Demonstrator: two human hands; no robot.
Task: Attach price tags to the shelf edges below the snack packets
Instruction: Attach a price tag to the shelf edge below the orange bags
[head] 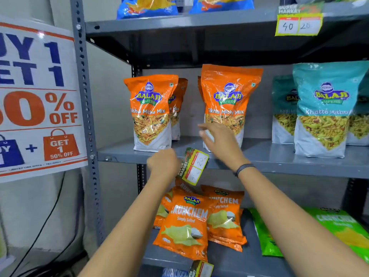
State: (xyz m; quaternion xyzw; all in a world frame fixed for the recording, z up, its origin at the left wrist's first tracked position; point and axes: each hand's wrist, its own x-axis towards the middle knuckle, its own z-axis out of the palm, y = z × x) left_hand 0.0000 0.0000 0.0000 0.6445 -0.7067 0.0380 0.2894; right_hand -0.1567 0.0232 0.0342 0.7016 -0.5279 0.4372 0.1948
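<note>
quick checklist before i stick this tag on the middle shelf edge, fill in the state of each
1. Tag held: price tag is in the left hand. Ok.
2. Tag level: it is tilted, not square to the middle shelf edge. Not ok.
3. Spot below the Tikha Mitha Mix packets: tag sits between the two stacks. Ok.
4. Right hand clear: it covers the packet base. Not ok.
5. Adhesive on the tag's back: cannot tell.
</note>
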